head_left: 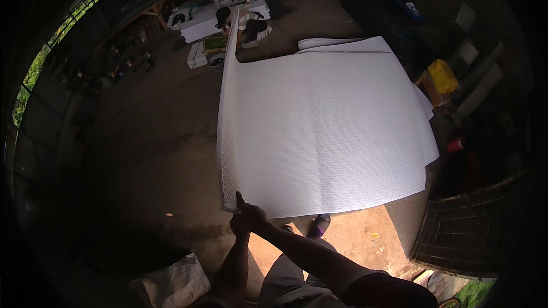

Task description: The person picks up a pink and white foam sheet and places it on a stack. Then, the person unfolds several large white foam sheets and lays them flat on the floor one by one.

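Observation:
A large white textured sheet (319, 131) spreads in front of me, with a faint crease down its middle. Its left edge is turned up into a narrow raised strip (229, 137) running away from me. At the near left corner my hands are close together. My right hand (253, 217) closes on that corner, one finger stretched along the strip. Just below it, my left hand (238, 226) is closed against the same corner, its fingers mostly in shadow and partly hidden. A crouching person (249, 24) is at the strip's far end; whether they hold it is unclear.
White stacked panels (200, 27) lie at the back behind the person. To the right are a yellow bag (442, 76) on a wooden box and a dark slatted panel (468, 225). A pale sack (174, 282) rests at lower left. My shoe (319, 226) shows under the sheet's near edge.

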`<move>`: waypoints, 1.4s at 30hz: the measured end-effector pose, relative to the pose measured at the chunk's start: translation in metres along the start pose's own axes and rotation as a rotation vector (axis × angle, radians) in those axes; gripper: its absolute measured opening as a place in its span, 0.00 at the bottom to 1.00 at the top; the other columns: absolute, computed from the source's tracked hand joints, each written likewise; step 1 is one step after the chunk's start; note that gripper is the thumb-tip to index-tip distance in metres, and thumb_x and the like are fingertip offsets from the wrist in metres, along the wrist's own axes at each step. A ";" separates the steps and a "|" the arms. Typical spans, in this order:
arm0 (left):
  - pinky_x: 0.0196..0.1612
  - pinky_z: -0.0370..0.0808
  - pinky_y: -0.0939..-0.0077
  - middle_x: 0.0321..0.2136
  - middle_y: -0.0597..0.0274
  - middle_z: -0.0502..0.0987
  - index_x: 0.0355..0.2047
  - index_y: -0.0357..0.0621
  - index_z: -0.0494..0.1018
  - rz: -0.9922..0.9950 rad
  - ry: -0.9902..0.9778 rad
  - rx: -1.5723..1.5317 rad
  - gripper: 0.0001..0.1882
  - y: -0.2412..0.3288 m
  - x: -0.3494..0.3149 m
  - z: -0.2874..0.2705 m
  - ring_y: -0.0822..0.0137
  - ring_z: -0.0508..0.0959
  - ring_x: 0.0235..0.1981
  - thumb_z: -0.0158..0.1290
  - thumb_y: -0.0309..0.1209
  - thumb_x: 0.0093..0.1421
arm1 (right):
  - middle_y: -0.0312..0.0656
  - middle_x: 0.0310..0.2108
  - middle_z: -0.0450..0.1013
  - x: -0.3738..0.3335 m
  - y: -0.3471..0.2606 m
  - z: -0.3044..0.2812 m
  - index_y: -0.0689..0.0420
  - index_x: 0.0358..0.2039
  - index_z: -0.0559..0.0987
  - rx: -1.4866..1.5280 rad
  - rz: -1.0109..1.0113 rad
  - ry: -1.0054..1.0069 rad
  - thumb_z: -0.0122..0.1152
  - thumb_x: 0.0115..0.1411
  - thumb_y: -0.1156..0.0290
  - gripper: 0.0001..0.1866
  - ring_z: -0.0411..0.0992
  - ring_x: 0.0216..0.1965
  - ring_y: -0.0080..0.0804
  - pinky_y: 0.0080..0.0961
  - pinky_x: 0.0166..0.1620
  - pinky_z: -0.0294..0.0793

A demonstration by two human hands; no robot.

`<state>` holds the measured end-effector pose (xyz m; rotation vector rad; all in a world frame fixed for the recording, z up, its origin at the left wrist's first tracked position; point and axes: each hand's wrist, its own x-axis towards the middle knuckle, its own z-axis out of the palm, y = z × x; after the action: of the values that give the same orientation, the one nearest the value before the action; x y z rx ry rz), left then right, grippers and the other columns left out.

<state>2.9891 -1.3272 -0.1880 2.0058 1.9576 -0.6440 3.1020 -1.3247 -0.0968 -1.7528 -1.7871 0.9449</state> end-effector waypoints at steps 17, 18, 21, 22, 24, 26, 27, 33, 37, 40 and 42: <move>0.38 0.76 0.49 0.26 0.39 0.80 0.27 0.35 0.81 -0.120 0.349 -0.566 0.23 -0.098 0.097 0.098 0.42 0.82 0.31 0.57 0.47 0.62 | 0.49 0.45 0.80 -0.120 0.241 -0.026 0.47 0.57 0.76 -0.379 0.141 -0.306 0.58 0.61 0.55 0.25 0.79 0.46 0.49 0.48 0.48 0.78; 0.38 0.76 0.49 0.26 0.38 0.80 0.27 0.36 0.82 -0.126 0.299 -0.610 0.23 -0.091 0.098 0.089 0.42 0.82 0.31 0.57 0.47 0.62 | 0.48 0.46 0.80 -0.135 0.268 -0.016 0.47 0.56 0.77 -0.424 0.133 -0.259 0.60 0.61 0.54 0.24 0.79 0.46 0.49 0.48 0.48 0.78; 0.40 0.77 0.49 0.27 0.38 0.81 0.28 0.38 0.83 -0.191 0.368 -0.519 0.22 -0.133 0.089 0.109 0.43 0.83 0.32 0.57 0.48 0.62 | 0.49 0.42 0.81 -0.118 0.183 -0.090 0.48 0.54 0.79 -0.211 0.370 -0.371 0.61 0.59 0.54 0.24 0.80 0.43 0.47 0.45 0.47 0.79; 0.41 0.76 0.49 0.26 0.40 0.81 0.28 0.39 0.83 -0.193 0.357 -0.500 0.23 -0.134 0.096 0.112 0.42 0.82 0.32 0.55 0.49 0.63 | 0.49 0.41 0.82 -0.129 0.199 -0.094 0.49 0.55 0.80 -0.187 0.382 -0.345 0.63 0.58 0.54 0.25 0.81 0.42 0.46 0.44 0.46 0.79; 0.42 0.76 0.48 0.27 0.40 0.81 0.28 0.38 0.83 -0.178 0.334 -0.501 0.24 -0.135 0.114 0.115 0.41 0.82 0.32 0.55 0.49 0.63 | 0.49 0.40 0.82 -0.154 0.241 -0.086 0.50 0.55 0.80 -0.094 0.531 -0.253 0.65 0.56 0.53 0.27 0.81 0.41 0.46 0.42 0.46 0.80; 0.42 0.76 0.48 0.27 0.39 0.81 0.28 0.35 0.82 -0.131 0.366 -0.394 0.27 -0.124 0.120 0.118 0.40 0.81 0.33 0.54 0.51 0.64 | 0.50 0.42 0.82 -0.178 0.271 -0.088 0.50 0.54 0.81 0.030 0.714 -0.170 0.66 0.55 0.52 0.28 0.81 0.44 0.47 0.42 0.49 0.79; 0.42 0.76 0.48 0.27 0.39 0.81 0.28 0.34 0.82 -0.129 0.371 -0.370 0.28 -0.113 0.121 0.115 0.40 0.81 0.33 0.53 0.51 0.64 | 0.52 0.46 0.81 -0.190 0.284 -0.091 0.51 0.53 0.82 0.007 0.756 -0.140 0.67 0.54 0.54 0.26 0.80 0.47 0.48 0.40 0.52 0.78; 0.33 0.77 0.57 0.23 0.51 0.79 0.37 0.49 0.81 -0.174 0.388 -0.116 0.16 -0.053 0.126 0.093 0.55 0.82 0.29 0.51 0.45 0.68 | 0.51 0.46 0.81 -0.268 0.398 -0.110 0.58 0.50 0.82 0.113 0.962 0.108 0.72 0.53 0.58 0.26 0.81 0.46 0.42 0.35 0.53 0.78; 0.38 0.77 0.47 0.28 0.35 0.80 0.25 0.27 0.80 -0.164 0.367 -0.214 0.36 -0.029 0.126 0.083 0.41 0.82 0.31 0.49 0.56 0.67 | 0.54 0.43 0.81 -0.302 0.489 -0.127 0.63 0.48 0.82 0.219 1.069 0.300 0.75 0.50 0.58 0.29 0.81 0.46 0.42 0.34 0.52 0.78; 0.30 0.78 0.55 0.28 0.48 0.80 0.49 0.50 0.79 0.036 0.307 0.449 0.21 -0.018 0.119 0.089 0.51 0.81 0.28 0.58 0.48 0.61 | 0.51 0.40 0.81 -0.313 0.565 -0.145 0.63 0.54 0.79 0.244 1.123 0.407 0.74 0.51 0.58 0.32 0.80 0.37 0.38 0.33 0.38 0.80; 0.29 0.78 0.62 0.30 0.54 0.79 0.59 0.63 0.74 -0.007 0.244 0.582 0.27 -0.012 0.124 0.098 0.57 0.81 0.31 0.62 0.43 0.57 | 0.48 0.40 0.80 -0.309 0.608 -0.165 0.62 0.58 0.75 0.492 1.273 0.495 0.75 0.51 0.56 0.37 0.79 0.36 0.38 0.32 0.28 0.79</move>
<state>2.9637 -1.2660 -0.3318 2.5120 2.0807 -1.1237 3.6562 -1.6345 -0.3961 -2.3823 0.0393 1.0641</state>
